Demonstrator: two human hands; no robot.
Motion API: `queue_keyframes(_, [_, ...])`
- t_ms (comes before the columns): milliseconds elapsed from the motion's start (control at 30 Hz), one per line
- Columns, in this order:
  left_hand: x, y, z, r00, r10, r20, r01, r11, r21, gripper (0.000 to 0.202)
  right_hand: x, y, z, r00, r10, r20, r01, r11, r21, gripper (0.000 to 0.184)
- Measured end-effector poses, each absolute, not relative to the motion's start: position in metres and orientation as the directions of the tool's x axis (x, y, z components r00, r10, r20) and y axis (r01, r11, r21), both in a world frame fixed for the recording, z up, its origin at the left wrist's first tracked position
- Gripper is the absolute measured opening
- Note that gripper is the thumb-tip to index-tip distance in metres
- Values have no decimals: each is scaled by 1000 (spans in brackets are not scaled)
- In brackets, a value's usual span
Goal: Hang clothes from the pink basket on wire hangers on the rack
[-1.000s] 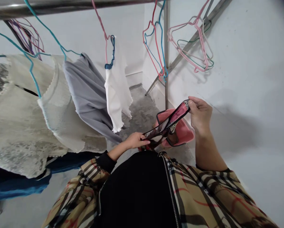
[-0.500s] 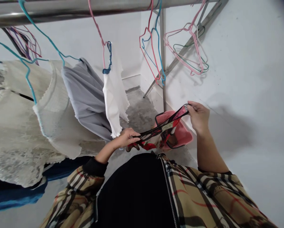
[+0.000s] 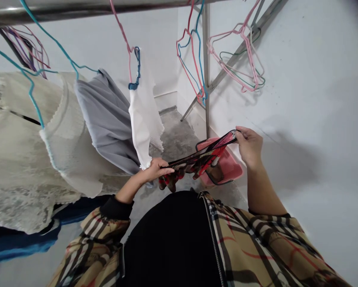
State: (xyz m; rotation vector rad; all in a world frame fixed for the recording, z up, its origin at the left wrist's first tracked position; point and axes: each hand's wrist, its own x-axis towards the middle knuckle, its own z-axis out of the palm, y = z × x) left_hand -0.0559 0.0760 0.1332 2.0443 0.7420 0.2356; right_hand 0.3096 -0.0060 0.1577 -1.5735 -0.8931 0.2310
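Stretched between my two hands is a patterned garment (image 3: 207, 159) in red, black and brown, with a dark-trimmed edge pulled fairly straight. My left hand (image 3: 155, 169) pinches one end of that edge, close to the hem of a white ribbed garment. At the other end my right hand (image 3: 250, 145) grips a corner where a small light tag shows, higher than the left. The cloth's lower folds hang loosely, and its full shape cannot be made out. Below it on the floor stands a pink basket (image 3: 231, 167) with a dark rim, holding something brown.
A metal rail (image 3: 77, 12) crosses the top. From it hang a white garment (image 3: 141, 119), a grey garment (image 3: 107, 115), a cream lace top (image 3: 20, 159) and bare hangers (image 3: 192, 59). A slanted metal leg (image 3: 227, 65) stands by the right wall.
My left hand has shifted slightly left and up, drawing the garment's edge straighter. My right hand has barely moved. The rail and hanging clothes sit a little higher in view.
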Motion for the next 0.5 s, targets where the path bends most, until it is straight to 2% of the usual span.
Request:
queue_keyframes(167, [-48, 66, 142, 630, 768, -120, 600, -382, 703, 48, 301, -15, 166, 658, 652, 377, 440, 73, -895, 27])
queue_keyframes(333, [-40, 63, 132, 629, 704, -329, 731, -392, 559, 38, 280, -26, 184, 601, 685, 412, 435, 152, -887, 23])
queue_keyframes(400, [-37, 62, 129, 603, 722, -339, 766, -406, 499, 30, 272, -29, 190, 582, 694, 424, 438, 172, -883, 21])
queue_keyframes(500, [-36, 62, 130, 566, 759, -323, 805, -424, 414, 33, 267, -32, 196, 573, 697, 432, 445, 178, -877, 21])
